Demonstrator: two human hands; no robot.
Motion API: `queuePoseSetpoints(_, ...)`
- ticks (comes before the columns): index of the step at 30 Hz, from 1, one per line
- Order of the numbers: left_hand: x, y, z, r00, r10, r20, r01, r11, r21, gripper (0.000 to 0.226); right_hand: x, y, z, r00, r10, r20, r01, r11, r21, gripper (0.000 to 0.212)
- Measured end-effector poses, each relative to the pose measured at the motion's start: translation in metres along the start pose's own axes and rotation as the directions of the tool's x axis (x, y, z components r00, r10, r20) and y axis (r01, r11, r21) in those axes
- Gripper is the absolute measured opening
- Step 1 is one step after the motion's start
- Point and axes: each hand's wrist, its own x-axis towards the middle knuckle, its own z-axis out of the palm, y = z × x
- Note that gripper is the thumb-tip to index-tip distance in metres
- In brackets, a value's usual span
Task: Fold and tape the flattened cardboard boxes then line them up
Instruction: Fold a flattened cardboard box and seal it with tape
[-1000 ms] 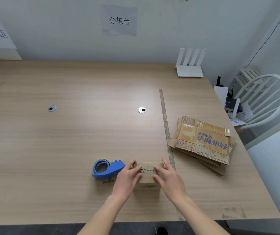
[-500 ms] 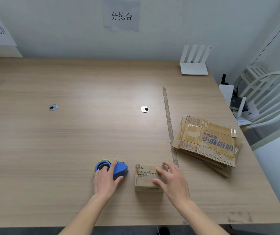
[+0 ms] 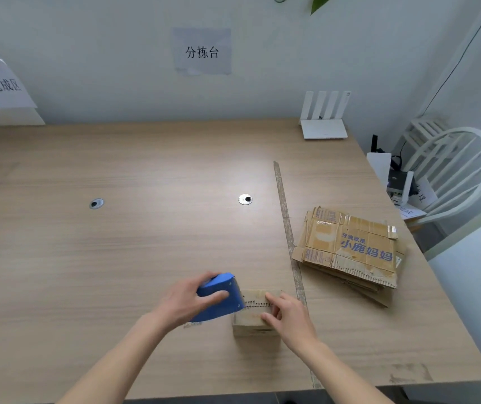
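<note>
Our left hand [image 3: 185, 298] has its fingers and thumb curled tight around the blue tape holder [image 3: 218, 297], and the front edge of the holder touches the left end of the little folded box [image 3: 255, 314]. Our right hand [image 3: 287, 317] lies on top of the box with its fingers mostly straight, pressing the flaps down so they stay shut. The box sits near the front edge of the table [image 3: 145, 243], just left of the long strip [image 3: 287, 228] that runs across the wood. To do this step well, we think we should keep the flaps pushed flat, stick the tape end down first, then pull the holder straight along the seam, moving our right fingers out of its way. Well off to the right, past the strip, the pile of flat boxes [image 3: 350, 249] waits for its turn. No finished boxes stand in a row that we can see.
</note>
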Motion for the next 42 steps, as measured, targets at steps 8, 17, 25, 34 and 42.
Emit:
queuePoseSetpoints(8,0.019,0.059,0.028,0.981,0.110,0.160,-0.161,0.921,0.354,0.046,-0.007,0.004,-0.021,0.949,0.149,0.277,-0.305,0.644,0.701,0.041)
queuePoseSetpoints(17,0.024,0.067,0.033,0.975,0.086,0.204,-0.167,0.892,0.421,0.042,-0.012,0.008,-0.020,0.966,0.111,0.235,-0.250,0.650,0.718,0.015)
queuePoseSetpoints(25,0.024,0.067,0.040,0.978,0.107,0.177,-0.187,0.823,0.536,0.054,-0.009,-0.003,-0.019,0.948,0.300,0.108,-0.311,0.792,0.525,0.010)
queuePoseSetpoints(34,0.032,0.077,0.048,0.984,0.094,0.149,-0.165,0.791,0.589,0.052,-0.015,0.017,-0.032,0.822,0.562,0.090,-0.495,0.627,0.601,0.014)
queuePoseSetpoints(42,0.033,0.079,0.051,0.981,0.137,0.134,-0.190,0.790,0.583,0.049,-0.005,0.021,-0.033,0.750,0.616,0.240,-0.619,0.526,0.583,0.020)
